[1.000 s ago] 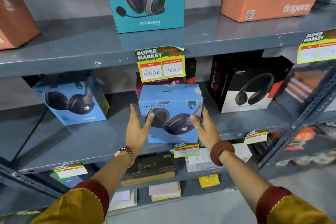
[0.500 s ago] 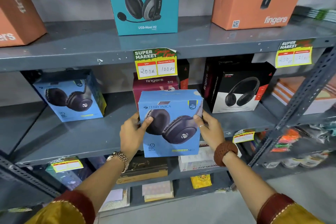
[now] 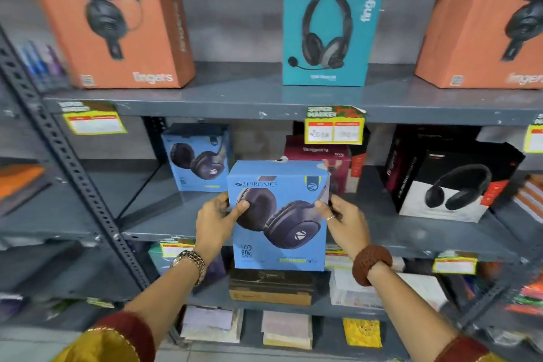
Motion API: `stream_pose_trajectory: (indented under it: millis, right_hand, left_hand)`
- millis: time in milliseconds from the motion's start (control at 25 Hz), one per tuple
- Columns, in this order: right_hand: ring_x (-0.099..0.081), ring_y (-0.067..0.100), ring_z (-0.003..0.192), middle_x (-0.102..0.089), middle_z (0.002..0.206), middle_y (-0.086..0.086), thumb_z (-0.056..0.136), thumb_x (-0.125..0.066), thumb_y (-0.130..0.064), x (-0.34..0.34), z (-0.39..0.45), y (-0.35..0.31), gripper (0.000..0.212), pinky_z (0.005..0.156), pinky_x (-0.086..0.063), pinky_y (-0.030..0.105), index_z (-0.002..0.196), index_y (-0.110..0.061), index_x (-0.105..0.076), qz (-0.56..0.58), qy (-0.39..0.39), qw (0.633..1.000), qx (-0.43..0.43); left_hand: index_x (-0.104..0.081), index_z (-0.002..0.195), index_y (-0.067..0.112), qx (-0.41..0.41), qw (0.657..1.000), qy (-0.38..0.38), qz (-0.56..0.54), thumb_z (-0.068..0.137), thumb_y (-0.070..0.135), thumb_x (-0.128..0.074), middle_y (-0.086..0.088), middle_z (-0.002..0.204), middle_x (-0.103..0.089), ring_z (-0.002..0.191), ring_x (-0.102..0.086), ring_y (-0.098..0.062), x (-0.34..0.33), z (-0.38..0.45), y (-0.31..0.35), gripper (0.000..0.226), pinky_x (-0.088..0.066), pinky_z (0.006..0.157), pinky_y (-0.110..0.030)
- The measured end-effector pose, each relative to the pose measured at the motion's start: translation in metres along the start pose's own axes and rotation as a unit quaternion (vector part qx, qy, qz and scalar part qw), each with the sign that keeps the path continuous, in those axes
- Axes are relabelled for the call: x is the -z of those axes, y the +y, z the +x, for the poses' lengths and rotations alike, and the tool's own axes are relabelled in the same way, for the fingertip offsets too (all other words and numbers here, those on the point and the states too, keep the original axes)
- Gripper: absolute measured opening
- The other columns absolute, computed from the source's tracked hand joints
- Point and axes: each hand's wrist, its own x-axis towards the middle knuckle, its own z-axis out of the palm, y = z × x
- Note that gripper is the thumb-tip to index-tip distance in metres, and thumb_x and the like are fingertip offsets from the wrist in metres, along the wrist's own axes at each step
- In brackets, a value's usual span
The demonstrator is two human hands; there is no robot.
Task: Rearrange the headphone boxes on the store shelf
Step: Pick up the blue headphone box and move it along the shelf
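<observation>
From the head camera, both hands hold a light-blue cardboard Zebronics headphone box (image 3: 279, 214) upright in front of the middle grey metal shelf (image 3: 164, 214), clear of its surface. The left hand (image 3: 216, 222) clasps the box's left edge, thumb on the front; the right hand (image 3: 345, 219) grips its right edge, its fingers mostly hidden behind. A maroon box (image 3: 329, 164) behind is largely covered by the held box and a blurred yellow price tag (image 3: 333, 126). A second light-blue box (image 3: 199, 157) stands further left. The orange box (image 3: 496, 26) at upper right is cut off by the frame.
</observation>
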Motion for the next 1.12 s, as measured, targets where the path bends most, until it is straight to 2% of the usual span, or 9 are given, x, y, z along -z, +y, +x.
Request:
stream_pose_trajectory:
  millis: [160, 320, 360, 440, 560, 680, 840, 1000, 1120]
  right_hand:
    - [-0.063, 0.018, 0.108, -0.069, 0.118, -0.001, 0.088, -0.055, -0.038, -0.084, 0.022, -0.025, 0.037, 0.092, -0.052, 0.041, 0.120, -0.022, -0.060, 0.034, -0.050, 0.998, 0.017]
    - [-0.058, 0.017, 0.116, -0.064, 0.125, 0.003, 0.088, -0.057, -0.033, -0.169, 0.047, -0.047, 0.044, 0.090, -0.048, 0.029, 0.127, -0.015, -0.053, 0.054, -0.052, 0.997, -0.006]
    - [-0.057, 0.015, 0.115, -0.064, 0.123, 0.002, 0.088, -0.057, -0.030, -0.188, 0.053, -0.052, 0.042, 0.090, -0.048, 0.029, 0.127, -0.017, -0.053, 0.070, -0.055, 0.996, -0.010]
    - [-0.059, 0.016, 0.114, -0.066, 0.118, -0.001, 0.088, -0.058, -0.023, -0.221, 0.066, -0.059, 0.038, 0.093, -0.049, 0.032, 0.125, -0.019, -0.052, 0.101, -0.064, 0.993, -0.020]
    - [-0.063, 0.017, 0.106, -0.067, 0.114, 0.001, 0.087, -0.059, -0.018, -0.250, 0.084, -0.062, 0.039, 0.091, -0.050, 0.030, 0.125, -0.020, -0.051, 0.121, -0.057, 0.990, -0.033]
    - [-0.063, 0.021, 0.108, -0.068, 0.112, 0.006, 0.086, -0.059, -0.020, -0.268, 0.098, -0.059, 0.037, 0.092, -0.052, 0.036, 0.123, -0.016, -0.052, 0.107, -0.045, 0.992, -0.043]
    - [-0.065, 0.019, 0.103, -0.067, 0.101, -0.004, 0.086, -0.060, -0.018, -0.278, 0.103, -0.054, 0.028, 0.079, -0.050, 0.021, 0.114, -0.018, -0.054, 0.107, -0.033, 0.993, -0.039]
    - [-0.060, 0.020, 0.115, -0.065, 0.123, 0.006, 0.085, -0.062, -0.019, -0.274, 0.102, -0.050, 0.043, 0.098, -0.050, 0.037, 0.127, -0.012, -0.051, 0.104, -0.041, 0.993, -0.039]
    - [-0.048, 0.021, 0.129, -0.050, 0.141, 0.008, 0.087, -0.061, -0.019, -0.260, 0.098, -0.041, 0.054, 0.103, -0.041, 0.027, 0.136, -0.009, -0.043, 0.103, -0.063, 0.991, -0.053]
  left_hand:
    - [-0.068, 0.104, 0.019, 0.029, 0.999, 0.028, -0.030, 0.081, 0.025, -0.071, -0.009, 0.100, -0.076, 0.089, -0.072, -0.023, 0.068, 0.031, -0.035, 0.025, -0.057, 0.080, -0.049]
    - [-0.064, 0.105, 0.014, 0.038, 0.997, 0.051, -0.033, 0.084, 0.014, -0.067, -0.021, 0.101, -0.073, 0.086, -0.069, -0.030, 0.125, 0.075, -0.071, 0.021, -0.057, 0.079, -0.047]
    - [-0.062, 0.108, 0.013, 0.042, 0.997, 0.052, -0.035, 0.085, 0.012, -0.065, -0.020, 0.103, -0.072, 0.084, -0.067, -0.025, 0.136, 0.088, -0.079, 0.024, -0.058, 0.077, -0.041]
    - [-0.059, 0.113, 0.009, 0.050, 0.996, 0.057, -0.041, 0.085, 0.008, -0.064, -0.011, 0.104, -0.071, 0.083, -0.065, -0.013, 0.153, 0.113, -0.095, 0.029, -0.053, 0.068, -0.015]
    - [-0.057, 0.114, 0.001, 0.055, 0.996, 0.064, -0.038, 0.084, 0.004, -0.064, -0.003, 0.100, -0.066, 0.081, -0.061, -0.007, 0.164, 0.144, -0.109, 0.031, -0.044, 0.058, -0.002]
    - [-0.054, 0.115, -0.001, 0.063, 0.996, 0.054, -0.044, 0.084, 0.004, -0.064, -0.004, 0.104, -0.066, 0.089, -0.063, -0.015, 0.169, 0.166, -0.125, 0.033, -0.046, 0.061, -0.006]
    - [-0.056, 0.114, 0.001, 0.062, 0.994, 0.038, -0.083, 0.083, 0.003, -0.064, -0.002, 0.109, -0.064, 0.094, -0.062, -0.017, 0.167, 0.181, -0.139, 0.032, -0.048, 0.064, -0.004]
    - [-0.052, 0.123, 0.004, 0.065, 0.991, 0.027, -0.113, 0.083, 0.007, -0.066, -0.003, 0.114, -0.063, 0.098, -0.062, -0.015, 0.167, 0.178, -0.144, 0.042, -0.050, 0.070, -0.006]
    - [-0.045, 0.134, 0.005, 0.086, 0.985, 0.066, -0.134, 0.085, 0.013, -0.065, -0.004, 0.125, -0.058, 0.111, -0.058, -0.016, 0.160, 0.162, -0.147, 0.054, -0.050, 0.090, -0.020]
